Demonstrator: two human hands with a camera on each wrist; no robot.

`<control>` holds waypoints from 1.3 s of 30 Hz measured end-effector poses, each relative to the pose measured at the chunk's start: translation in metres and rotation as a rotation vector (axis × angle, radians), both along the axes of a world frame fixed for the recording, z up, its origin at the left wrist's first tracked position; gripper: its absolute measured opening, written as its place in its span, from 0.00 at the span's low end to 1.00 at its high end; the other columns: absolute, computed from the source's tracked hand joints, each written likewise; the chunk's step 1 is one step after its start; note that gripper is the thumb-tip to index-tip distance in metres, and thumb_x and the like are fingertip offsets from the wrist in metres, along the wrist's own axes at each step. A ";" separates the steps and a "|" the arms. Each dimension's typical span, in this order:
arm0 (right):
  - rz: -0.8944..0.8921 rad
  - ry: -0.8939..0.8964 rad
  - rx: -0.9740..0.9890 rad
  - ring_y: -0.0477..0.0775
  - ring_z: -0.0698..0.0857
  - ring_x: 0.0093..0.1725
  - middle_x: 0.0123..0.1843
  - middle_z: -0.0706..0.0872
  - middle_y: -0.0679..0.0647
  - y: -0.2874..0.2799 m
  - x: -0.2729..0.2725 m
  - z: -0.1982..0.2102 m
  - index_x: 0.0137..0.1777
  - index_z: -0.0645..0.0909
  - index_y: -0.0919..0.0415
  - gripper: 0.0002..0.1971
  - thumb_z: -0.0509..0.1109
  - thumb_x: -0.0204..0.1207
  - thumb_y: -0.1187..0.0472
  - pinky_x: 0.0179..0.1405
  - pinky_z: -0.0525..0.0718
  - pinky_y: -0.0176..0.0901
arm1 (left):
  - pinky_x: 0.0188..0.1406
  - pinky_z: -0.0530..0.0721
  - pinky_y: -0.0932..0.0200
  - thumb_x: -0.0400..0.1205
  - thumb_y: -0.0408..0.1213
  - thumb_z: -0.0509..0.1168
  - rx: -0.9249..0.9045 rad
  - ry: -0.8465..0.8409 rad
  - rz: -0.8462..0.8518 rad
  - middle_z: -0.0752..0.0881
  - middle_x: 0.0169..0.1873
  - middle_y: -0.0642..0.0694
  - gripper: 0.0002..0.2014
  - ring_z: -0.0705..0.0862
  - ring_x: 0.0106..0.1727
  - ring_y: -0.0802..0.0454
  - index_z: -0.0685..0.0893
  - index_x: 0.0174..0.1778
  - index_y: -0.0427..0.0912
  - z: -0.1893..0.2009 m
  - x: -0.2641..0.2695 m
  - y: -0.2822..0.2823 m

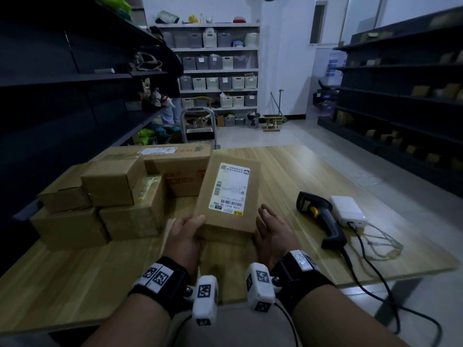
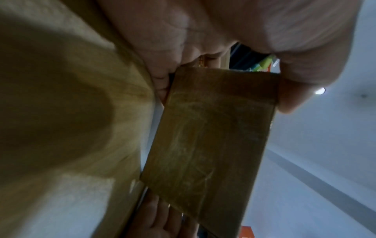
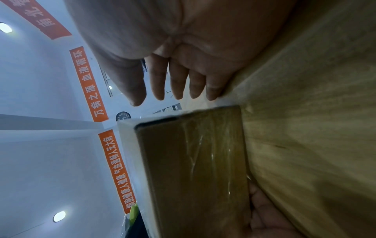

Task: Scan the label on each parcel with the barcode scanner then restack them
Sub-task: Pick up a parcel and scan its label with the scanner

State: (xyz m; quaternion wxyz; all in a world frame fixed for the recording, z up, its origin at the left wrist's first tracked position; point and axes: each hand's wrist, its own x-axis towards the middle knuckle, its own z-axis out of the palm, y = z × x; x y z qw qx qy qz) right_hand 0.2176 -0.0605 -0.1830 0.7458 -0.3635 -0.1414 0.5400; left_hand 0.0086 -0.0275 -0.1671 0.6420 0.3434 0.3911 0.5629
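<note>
Fingers of the left hand [image 1: 186,234] held the flat parcel [image 1: 226,196] by its near left corner, thumb on top, label [image 1: 230,190] facing up. The right hand [image 1: 271,230] was flat and loose, just beside the parcel's right edge, holding nothing. The scanner [image 1: 320,216] lay on the table [image 1: 325,171] to the right, handle toward the person. Right hand was nearer to it, so prob. that hand grabs it.

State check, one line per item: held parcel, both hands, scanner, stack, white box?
held parcel: tilted up off the table, label facing up.
left hand: grips the parcel's near left corner, thumb on top.
right hand: open beside the parcel's right edge, fingers straight.
barcode scanner: lying on the table, untouched.
parcel stack: piled at the table's left.
white box: on the table, cable plugged in.
</note>
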 end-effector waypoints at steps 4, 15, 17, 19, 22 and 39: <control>0.009 -0.054 -0.019 0.57 0.92 0.70 0.65 0.97 0.55 -0.001 0.000 0.005 0.68 0.90 0.55 0.14 0.77 0.84 0.61 0.79 0.84 0.60 | 0.43 0.96 0.55 0.86 0.27 0.75 0.071 0.074 -0.047 0.92 0.60 0.25 0.17 0.99 0.49 0.49 0.81 0.69 0.31 0.000 -0.003 -0.002; 0.038 -0.216 -0.034 0.59 0.98 0.47 0.59 0.97 0.65 -0.025 -0.010 0.023 0.70 0.89 0.63 0.15 0.73 0.90 0.56 0.31 0.94 0.45 | 0.65 0.93 0.33 0.72 0.26 0.80 0.078 0.019 -0.176 0.92 0.69 0.29 0.48 0.94 0.68 0.28 0.72 0.89 0.53 0.002 -0.009 -0.003; 0.048 -0.289 -0.082 0.59 0.97 0.51 0.58 0.98 0.62 -0.023 -0.010 0.027 0.66 0.92 0.58 0.14 0.75 0.88 0.52 0.32 0.93 0.45 | 0.74 0.88 0.28 0.71 0.28 0.80 0.075 -0.030 -0.179 0.93 0.68 0.29 0.44 0.94 0.68 0.28 0.77 0.86 0.49 0.001 -0.009 -0.001; -0.001 -0.354 -0.112 0.60 0.95 0.54 0.60 0.97 0.63 -0.015 -0.003 0.031 0.62 0.92 0.61 0.14 0.78 0.85 0.51 0.44 0.93 0.49 | 0.76 0.87 0.27 0.76 0.26 0.80 0.083 -0.037 -0.165 0.94 0.67 0.30 0.40 0.94 0.67 0.29 0.78 0.85 0.50 0.001 -0.008 -0.001; -0.148 -0.535 -0.149 0.60 0.94 0.57 0.58 0.96 0.60 -0.001 0.024 0.053 0.57 0.91 0.60 0.12 0.80 0.83 0.51 0.60 0.93 0.59 | 0.70 0.91 0.32 0.83 0.24 0.76 0.092 -0.043 -0.166 0.96 0.64 0.34 0.36 0.95 0.65 0.32 0.77 0.87 0.52 0.000 -0.009 -0.002; 0.006 -1.601 -0.971 0.57 0.88 0.44 0.50 0.90 0.57 0.004 0.167 0.065 0.67 0.85 0.60 0.24 0.78 0.79 0.43 0.35 0.80 0.43 | 0.37 0.95 0.59 0.85 0.25 0.74 0.156 0.045 -0.154 0.94 0.65 0.33 0.33 0.99 0.52 0.46 0.77 0.87 0.50 0.010 -0.010 -0.012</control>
